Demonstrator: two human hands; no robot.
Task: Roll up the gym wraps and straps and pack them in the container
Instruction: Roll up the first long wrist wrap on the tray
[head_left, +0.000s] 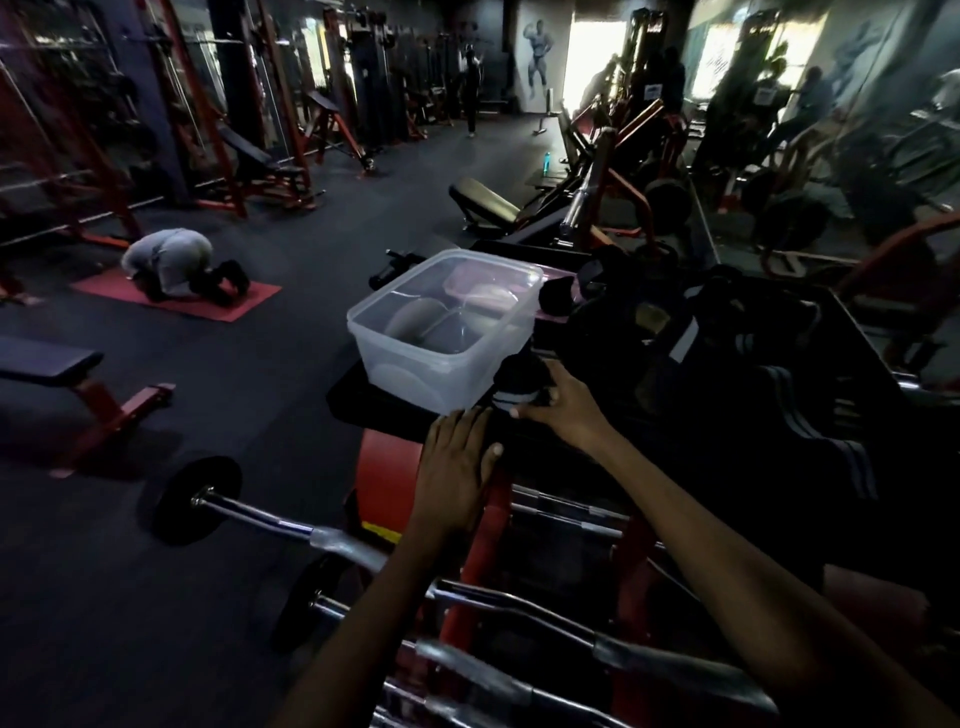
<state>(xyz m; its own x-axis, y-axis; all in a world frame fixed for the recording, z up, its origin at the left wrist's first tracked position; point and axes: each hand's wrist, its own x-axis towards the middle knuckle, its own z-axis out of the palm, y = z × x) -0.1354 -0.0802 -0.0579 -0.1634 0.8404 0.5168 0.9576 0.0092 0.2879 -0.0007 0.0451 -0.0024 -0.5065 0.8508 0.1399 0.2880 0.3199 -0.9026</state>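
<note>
My right hand (558, 402) is clamped over a rolled black wrap (519, 382) with white stripes, fingers curled round its far side and thumb stretched along the near side. The roll sits on the black pad (395, 410), touching the near right corner of the clear container (415, 364), so the wrap lies under and just ahead of my palm.

My left hand (457, 473) lies flat with straight fingers on the near edge of the pad, just left of the roll, its fingertips close to the container's near wall; it grips nothing. Whether it presses a loose tail of the wrap I cannot tell, the cloth there is too dark.

The container stands at the left end of the pad. Inside it I see a grey roll (415, 322) at the near left and pinkish rolls (488, 299) at the far right.

To the right of the container, more dark straps (675, 338) with pale stripes lie heaped on the pad. Below my arms, chrome bars (519, 603) lie on a red rack (389, 467).
</note>
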